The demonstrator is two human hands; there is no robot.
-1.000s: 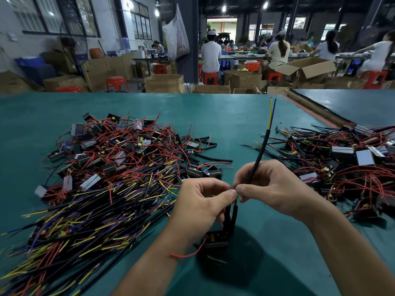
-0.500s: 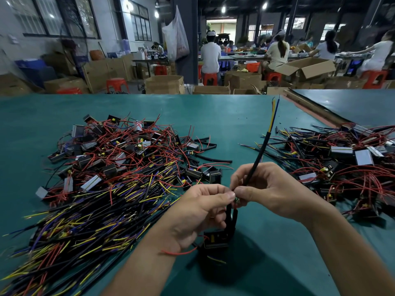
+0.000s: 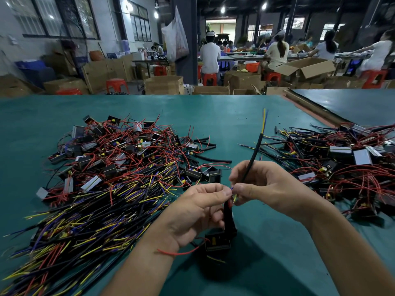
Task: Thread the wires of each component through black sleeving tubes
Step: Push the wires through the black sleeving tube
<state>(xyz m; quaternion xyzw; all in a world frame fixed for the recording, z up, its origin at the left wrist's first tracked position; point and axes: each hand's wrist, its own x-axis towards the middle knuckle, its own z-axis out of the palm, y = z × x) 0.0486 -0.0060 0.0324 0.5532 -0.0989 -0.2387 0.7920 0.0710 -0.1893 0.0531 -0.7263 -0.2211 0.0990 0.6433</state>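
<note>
My right hand [image 3: 269,186] pinches a black sleeving tube [image 3: 253,155] that slants up and away, with yellow and blue wire ends [image 3: 264,120] sticking out of its top. My left hand [image 3: 198,208] pinches the wires just below the tube's lower end, thumb tip against my right thumb. A black boxy component [image 3: 217,241] hangs under my left hand on a sleeved lead, above the green table [image 3: 224,116]. A loose red wire [image 3: 181,252] curls from it across my left wrist.
A large heap of components with red, yellow and blue wires [image 3: 111,171] covers the table's left half. A second heap [image 3: 342,159] lies on the right. Loose black tubes [image 3: 211,161] lie between them. Beyond the table stand cardboard boxes [image 3: 164,84], red stools and seated people.
The tube has slid down along the wires, so more yellow and blue wire shows above its top. Both hands stay in the same place, pinching close together.
</note>
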